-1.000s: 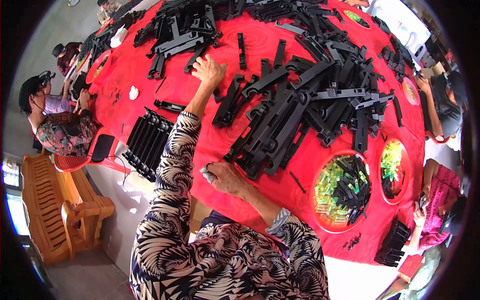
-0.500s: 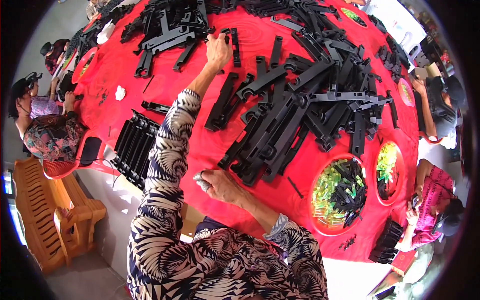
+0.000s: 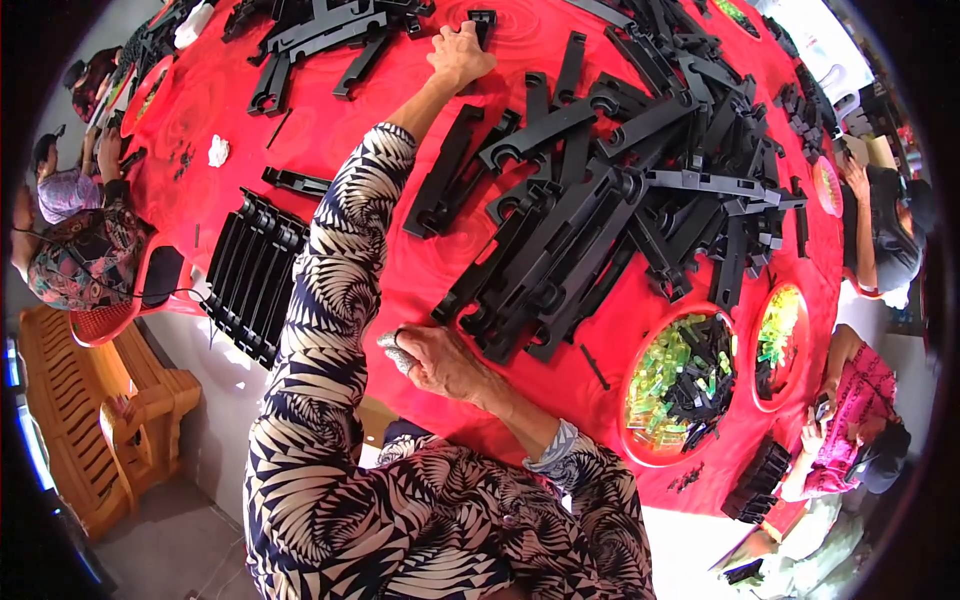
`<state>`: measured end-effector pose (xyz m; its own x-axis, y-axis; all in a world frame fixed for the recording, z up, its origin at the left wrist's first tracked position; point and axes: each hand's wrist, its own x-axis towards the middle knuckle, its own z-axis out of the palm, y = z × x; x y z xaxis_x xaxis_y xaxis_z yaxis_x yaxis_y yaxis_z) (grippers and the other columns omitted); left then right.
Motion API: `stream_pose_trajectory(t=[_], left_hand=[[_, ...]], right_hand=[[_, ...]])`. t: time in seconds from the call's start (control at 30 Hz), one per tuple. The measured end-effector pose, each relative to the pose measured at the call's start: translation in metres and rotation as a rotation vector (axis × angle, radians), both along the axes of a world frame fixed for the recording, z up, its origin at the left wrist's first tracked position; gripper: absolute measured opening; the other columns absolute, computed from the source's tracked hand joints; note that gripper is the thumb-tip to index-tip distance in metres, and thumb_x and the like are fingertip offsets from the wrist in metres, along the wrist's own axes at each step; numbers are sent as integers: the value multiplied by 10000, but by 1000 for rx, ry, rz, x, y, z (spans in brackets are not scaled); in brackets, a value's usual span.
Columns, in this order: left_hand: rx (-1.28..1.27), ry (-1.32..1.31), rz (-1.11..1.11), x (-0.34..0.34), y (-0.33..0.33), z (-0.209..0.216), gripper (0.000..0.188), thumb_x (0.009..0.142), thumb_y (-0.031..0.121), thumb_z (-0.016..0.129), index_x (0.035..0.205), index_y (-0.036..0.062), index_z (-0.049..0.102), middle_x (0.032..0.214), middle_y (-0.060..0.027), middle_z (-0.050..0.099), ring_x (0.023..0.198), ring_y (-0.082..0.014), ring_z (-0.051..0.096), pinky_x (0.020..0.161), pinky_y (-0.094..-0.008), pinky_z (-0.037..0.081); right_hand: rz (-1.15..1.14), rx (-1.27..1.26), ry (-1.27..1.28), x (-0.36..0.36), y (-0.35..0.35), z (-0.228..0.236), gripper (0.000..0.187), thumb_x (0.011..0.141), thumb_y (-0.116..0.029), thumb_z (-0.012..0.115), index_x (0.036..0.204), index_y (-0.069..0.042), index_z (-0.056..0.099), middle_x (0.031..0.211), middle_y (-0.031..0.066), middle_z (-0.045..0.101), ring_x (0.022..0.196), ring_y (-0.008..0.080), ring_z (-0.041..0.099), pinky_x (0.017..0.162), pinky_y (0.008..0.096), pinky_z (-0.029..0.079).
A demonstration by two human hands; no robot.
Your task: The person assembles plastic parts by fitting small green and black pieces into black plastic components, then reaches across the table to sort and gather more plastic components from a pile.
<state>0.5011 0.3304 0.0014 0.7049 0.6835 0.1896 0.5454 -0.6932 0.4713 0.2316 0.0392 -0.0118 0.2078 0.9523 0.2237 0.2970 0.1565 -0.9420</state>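
Note:
My left hand (image 3: 460, 57) reaches to the far side of the red-covered table. Its fingers curl over a long black plastic bar (image 3: 483, 24), whose middle lies hidden under the hand. Closer to me, my right hand (image 3: 438, 362) is closed above the near table edge, with a silver-grey covering (image 3: 398, 352) around a fingertip. Whatever its fingers may enclose is hidden. Right beside it begins a big heap of black plastic bars (image 3: 560, 250), some notched at the ends.
Left of my left arm stands a row of black bars (image 3: 255, 280). Red trays (image 3: 650, 462) of yellow-green and black small parts sit at right. Another bar heap (image 3: 325, 35) lies at far left. Other people work around the table; a wooden bench (image 3: 90, 400) is at lower left.
My left hand has moved right across the black bar beside it and now covers its middle. The whole view has shifted slightly. My right hand stays closed near the same spot.

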Motion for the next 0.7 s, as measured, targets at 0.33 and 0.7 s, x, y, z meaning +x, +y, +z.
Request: stream_pose_trajectory(t=[0.33,0.7], left_hand=[[-894,-353,-399,-64,-54,78,717,639,254,831,1267,34,564,974,-82,663,867,-162,623,761,-289,496],[-406,-180,-616,-90,-147,80,540,760,343,734,1144,-21,631,1029,-180,674,965,-283,645,844,-371,495]], right_hand=[[18,3,-222,-7,0,-7,343,676,27,603,1015,-13,570,869,147,593,775,356,601,675,427,503],[6,-106,-826,-39,-22,30,259,773,-105,598,1002,5,549,867,144,587,765,282,631,567,398,508]])
